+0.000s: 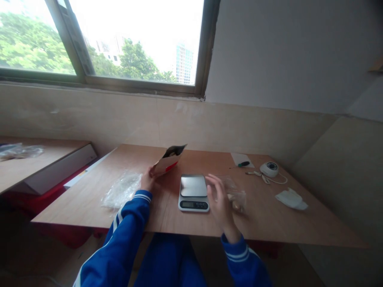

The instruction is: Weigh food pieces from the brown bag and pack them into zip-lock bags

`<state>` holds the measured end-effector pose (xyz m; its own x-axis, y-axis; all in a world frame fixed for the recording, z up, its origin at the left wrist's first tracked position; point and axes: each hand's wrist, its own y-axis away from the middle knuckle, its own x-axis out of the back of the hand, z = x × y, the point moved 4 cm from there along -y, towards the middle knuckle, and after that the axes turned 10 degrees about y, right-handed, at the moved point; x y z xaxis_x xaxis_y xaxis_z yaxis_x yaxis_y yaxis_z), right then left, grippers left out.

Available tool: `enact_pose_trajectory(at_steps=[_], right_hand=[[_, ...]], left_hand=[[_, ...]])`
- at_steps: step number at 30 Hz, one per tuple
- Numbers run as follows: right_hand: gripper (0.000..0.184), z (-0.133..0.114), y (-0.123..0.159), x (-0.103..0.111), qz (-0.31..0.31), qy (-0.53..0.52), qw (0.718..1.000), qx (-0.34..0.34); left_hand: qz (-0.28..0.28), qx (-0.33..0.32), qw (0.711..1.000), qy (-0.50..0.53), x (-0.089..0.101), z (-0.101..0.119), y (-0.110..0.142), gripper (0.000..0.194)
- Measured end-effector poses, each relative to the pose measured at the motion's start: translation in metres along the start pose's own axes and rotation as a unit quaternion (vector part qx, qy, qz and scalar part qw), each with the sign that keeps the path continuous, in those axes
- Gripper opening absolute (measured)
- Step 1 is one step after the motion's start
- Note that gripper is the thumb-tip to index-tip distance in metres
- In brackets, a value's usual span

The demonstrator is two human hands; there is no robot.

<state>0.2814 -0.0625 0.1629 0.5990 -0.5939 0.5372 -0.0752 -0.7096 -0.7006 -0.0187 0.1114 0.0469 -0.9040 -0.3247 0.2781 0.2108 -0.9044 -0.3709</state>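
Note:
My left hand (147, 180) grips the bottom of a brown paper pouch (166, 161) with a red mark, tilted so its open dark mouth points up and right. A small digital kitchen scale (193, 192) with a steel plate lies flat on the wooden table (167, 215) in front of me. My right hand (220, 199) hovers just right of the scale with its fingers spread and nothing in them. Right behind that hand lies a clear plastic bag (236, 193) with pale contents.
A pile of clear plastic bags (122, 190) lies at the left. At the back right are a paper slip with a green-handled screwdriver (243, 164), a round white device (269, 169) with a cable, and a crumpled white cloth (291, 199). A second table (36, 167) stands at left.

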Motion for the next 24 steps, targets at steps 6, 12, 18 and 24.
enact_pose_trajectory(at_steps=[6, 12, 18, 24], right_hand=[[0.030, -0.045, -0.045, -0.048, -0.150, 0.007, 0.977, 0.152], [0.025, -0.041, -0.039, -0.056, -0.127, 0.030, 0.977, 0.166], [0.025, -0.033, -0.032, -0.067, -0.208, 0.048, 0.965, 0.155], [0.034, -0.022, -0.031, -0.100, -0.309, 0.116, 0.939, 0.099]], left_hand=[[-0.015, -0.070, 0.997, -0.009, -0.004, 0.002, 0.016, 0.038], [-0.014, -0.092, 0.996, -0.010, -0.004, 0.000, 0.020, 0.044], [-0.007, -0.085, 0.996, -0.001, -0.006, 0.000, 0.021, 0.043], [-0.001, -0.067, 0.998, -0.003, -0.006, 0.001, 0.023, 0.049]])
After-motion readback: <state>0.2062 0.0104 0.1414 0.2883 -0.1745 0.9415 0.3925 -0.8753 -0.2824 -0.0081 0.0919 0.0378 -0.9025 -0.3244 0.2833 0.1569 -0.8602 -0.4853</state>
